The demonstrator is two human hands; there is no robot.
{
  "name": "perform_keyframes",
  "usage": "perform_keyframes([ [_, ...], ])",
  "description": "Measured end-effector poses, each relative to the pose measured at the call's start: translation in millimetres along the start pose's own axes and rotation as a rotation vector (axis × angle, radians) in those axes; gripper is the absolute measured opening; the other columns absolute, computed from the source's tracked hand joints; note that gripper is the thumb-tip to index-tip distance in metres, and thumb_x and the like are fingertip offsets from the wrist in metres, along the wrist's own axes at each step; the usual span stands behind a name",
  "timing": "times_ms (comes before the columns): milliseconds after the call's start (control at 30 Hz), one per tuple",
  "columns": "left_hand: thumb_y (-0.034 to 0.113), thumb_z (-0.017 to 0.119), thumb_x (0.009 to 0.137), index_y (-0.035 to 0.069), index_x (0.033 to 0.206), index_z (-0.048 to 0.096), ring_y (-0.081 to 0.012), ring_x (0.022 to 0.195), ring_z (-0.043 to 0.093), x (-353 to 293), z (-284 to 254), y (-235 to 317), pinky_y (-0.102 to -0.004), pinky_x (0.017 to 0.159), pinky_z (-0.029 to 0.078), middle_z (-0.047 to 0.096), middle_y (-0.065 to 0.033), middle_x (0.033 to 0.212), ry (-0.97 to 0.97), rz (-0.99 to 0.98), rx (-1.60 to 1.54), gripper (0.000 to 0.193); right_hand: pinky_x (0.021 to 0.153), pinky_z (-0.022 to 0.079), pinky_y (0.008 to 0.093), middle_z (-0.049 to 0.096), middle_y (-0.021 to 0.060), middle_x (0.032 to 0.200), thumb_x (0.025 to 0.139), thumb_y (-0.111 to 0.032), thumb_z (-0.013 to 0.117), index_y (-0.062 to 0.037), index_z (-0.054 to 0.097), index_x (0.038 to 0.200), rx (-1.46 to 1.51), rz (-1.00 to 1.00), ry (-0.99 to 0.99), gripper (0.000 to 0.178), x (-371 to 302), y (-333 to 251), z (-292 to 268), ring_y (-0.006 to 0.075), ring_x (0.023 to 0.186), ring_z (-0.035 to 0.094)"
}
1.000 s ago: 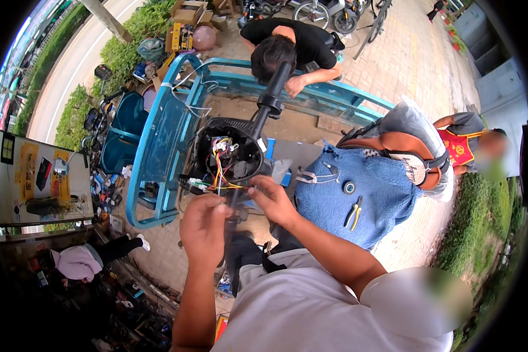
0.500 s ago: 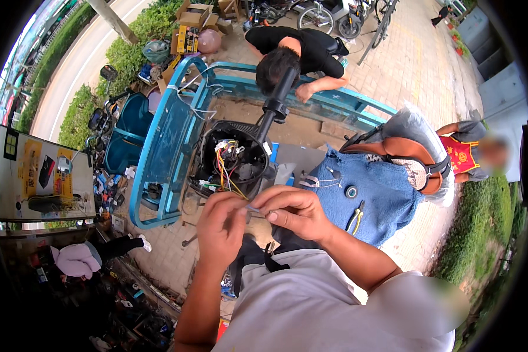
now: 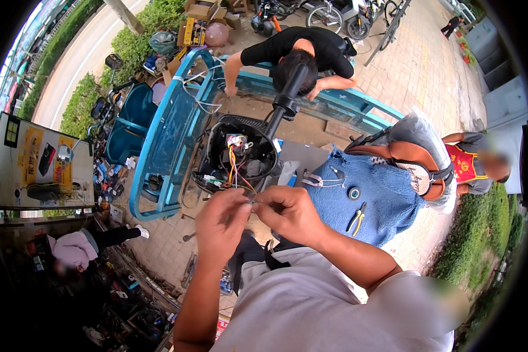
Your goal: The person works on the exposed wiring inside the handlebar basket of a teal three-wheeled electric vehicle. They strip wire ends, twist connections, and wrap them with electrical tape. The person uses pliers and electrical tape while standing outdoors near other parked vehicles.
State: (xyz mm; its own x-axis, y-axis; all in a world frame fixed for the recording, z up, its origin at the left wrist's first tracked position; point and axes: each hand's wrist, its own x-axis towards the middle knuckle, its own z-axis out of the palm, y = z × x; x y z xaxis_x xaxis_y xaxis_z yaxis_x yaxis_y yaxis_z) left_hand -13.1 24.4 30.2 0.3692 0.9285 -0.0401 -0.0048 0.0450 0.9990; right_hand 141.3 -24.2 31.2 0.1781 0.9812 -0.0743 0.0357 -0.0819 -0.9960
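Left hand (image 3: 222, 226) and right hand (image 3: 292, 216) both pinch a thin wire (image 3: 248, 186); slack toward the black housing (image 3: 219, 148) appears advisable.

Signboard (image 3: 44, 164), left of the blue cargo frame (image 3: 176, 126), bore dark characters on yellow | yellow carton (image 3: 194, 33), beyond the frame, had dark print too small to read | red vest (image 3: 464, 164), right of the frame, showed yellow characters | red sheet (image 3: 222, 327), nearer than the frame, carried pale lettering

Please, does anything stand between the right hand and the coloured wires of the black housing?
Nothing visible does: the coloured wires run from inside the black housing, over its near rim, to the right hand, beside the left hand.
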Motion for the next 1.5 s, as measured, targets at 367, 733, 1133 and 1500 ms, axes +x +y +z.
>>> perform_keyframes([
  [367,-0.002,0.066,0.081,0.001,0.101,0.065,-0.0158,0.076,0.064,11.9,-5.7,24.0,-0.0258,0.065,0.050,0.063,-0.0089,0.089,-0.150,0.091,0.337,0.020,0.055,0.049,0.0379,0.060,0.0125,0.074,0.073,-0.002,0.066,-0.0012,0.065,0.086,-0.330,-0.342,-0.001,0.013,0.9,0.7,-4.9,0.0309,0.064,0.060],
  [733,-0.003,0.066,0.078,0.003,0.093,0.065,-0.0184,0.071,0.063,12.5,-10.2,22.4,-0.0273,0.060,0.050,0.063,-0.0085,0.085,-0.200,0.172,0.423,0.016,0.056,0.049,0.0378,0.061,0.0123,0.075,0.075,-0.001,0.065,-0.0004,0.065,0.090,-0.318,-0.381,-0.031,0.015,1.5,-0.8,-8.8,0.0312,0.065,0.061],
  [1133,-0.008,0.067,0.071,0.002,0.087,0.061,-0.0267,0.081,0.065,1.2,-5.9,21.2,-0.0334,0.068,0.052,0.065,-0.0123,0.098,-0.171,0.385,0.638,0.020,0.062,0.048,0.0346,0.062,0.0106,0.076,0.091,-0.009,0.056,0.0040,0.057,0.094,-0.362,-0.260,-0.105,0.014,-0.1,-3.7,-2.9,0.0173,0.070,0.062],
  [1500,-0.003,0.069,0.070,0.006,0.104,0.068,-0.0268,0.087,0.049,-29.3,-11.1,-17.6,-0.0383,0.075,0.042,0.054,-0.0083,0.098,0.036,0.698,0.919,0.034,0.058,0.041,0.0253,0.057,0.0026,0.075,0.096,-0.017,0.051,0.0029,0.057,0.092,0.396,0.480,-0.185,0.022,-5.2,9.4,13.4,0.0076,0.067,0.049],
])
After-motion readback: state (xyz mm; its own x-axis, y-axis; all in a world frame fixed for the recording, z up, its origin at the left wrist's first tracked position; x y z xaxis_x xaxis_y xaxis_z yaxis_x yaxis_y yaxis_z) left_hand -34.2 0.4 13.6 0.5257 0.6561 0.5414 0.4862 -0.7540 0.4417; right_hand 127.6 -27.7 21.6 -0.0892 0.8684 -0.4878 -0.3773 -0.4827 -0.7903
